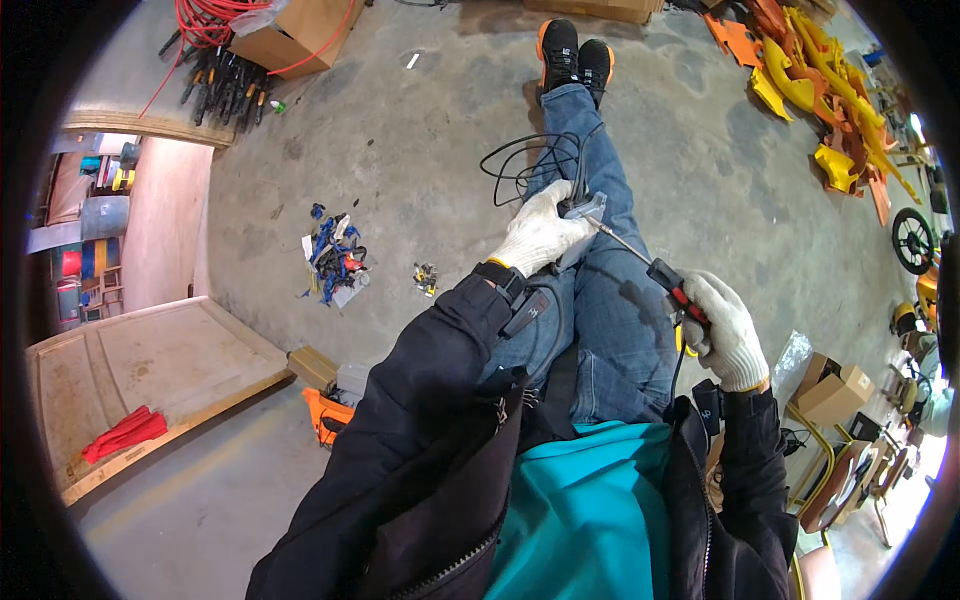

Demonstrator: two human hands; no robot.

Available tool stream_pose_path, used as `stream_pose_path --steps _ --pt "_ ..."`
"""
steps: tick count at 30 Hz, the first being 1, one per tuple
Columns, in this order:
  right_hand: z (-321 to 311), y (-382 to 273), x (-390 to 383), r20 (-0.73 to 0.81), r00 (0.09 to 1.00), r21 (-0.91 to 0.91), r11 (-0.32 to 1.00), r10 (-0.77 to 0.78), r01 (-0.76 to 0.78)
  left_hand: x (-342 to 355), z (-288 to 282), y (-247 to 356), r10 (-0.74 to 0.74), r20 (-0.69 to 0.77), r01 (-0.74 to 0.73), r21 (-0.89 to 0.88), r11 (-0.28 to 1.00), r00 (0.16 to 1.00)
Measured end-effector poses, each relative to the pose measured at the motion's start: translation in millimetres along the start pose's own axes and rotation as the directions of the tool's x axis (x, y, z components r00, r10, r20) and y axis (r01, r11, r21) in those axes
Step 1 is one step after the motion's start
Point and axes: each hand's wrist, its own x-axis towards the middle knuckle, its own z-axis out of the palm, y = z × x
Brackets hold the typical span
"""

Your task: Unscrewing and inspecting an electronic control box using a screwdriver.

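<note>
Over the outstretched jeans [625, 330], a small grey part [594, 207] with a pale, angular face sits beside loops of black cable [579, 160]. The gloved left hand [540, 230] is closed around it; the gloved right hand [722, 330] grips a screwdriver [680, 292], its tip at the part. Beyond spreads a stained concrete floor [430, 130], with blue and black scraps [335, 255], a red cloth [125, 433] on a wooden board [190, 350], and yellow plastic pieces [795, 88].
</note>
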Motion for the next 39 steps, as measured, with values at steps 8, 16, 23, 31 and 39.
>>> stream_pose_path --steps 8,16,23,31,39 --pt "-0.9 3.2 2.0 -0.020 1.000 0.026 1.000 -0.005 0.006 0.2 -0.2 0.6 -0.004 0.006 0.004 0.003 1.000 1.000" --pt "-1.3 -0.2 1.1 0.013 1.000 0.008 1.000 0.006 -0.006 5.0 3.5 -9.0 0.044 -0.050 -0.043 0.023 0.999 0.998" --pt "-4.6 2.9 1.5 0.004 1.000 -0.030 1.000 0.000 0.000 -0.9 0.5 0.4 0.009 0.000 -0.009 0.000 1.000 1.000" --pt "-1.2 1.0 -2.2 -0.006 0.999 -0.076 0.996 -0.052 0.051 1.0 -0.2 2.1 -0.027 0.020 0.026 0.005 1.000 0.999" --pt "3.5 -3.5 -4.2 -0.037 0.999 -0.066 0.998 -0.004 0.001 1.8 1.4 -4.2 0.015 -0.008 -0.015 0.006 1.000 1.000"
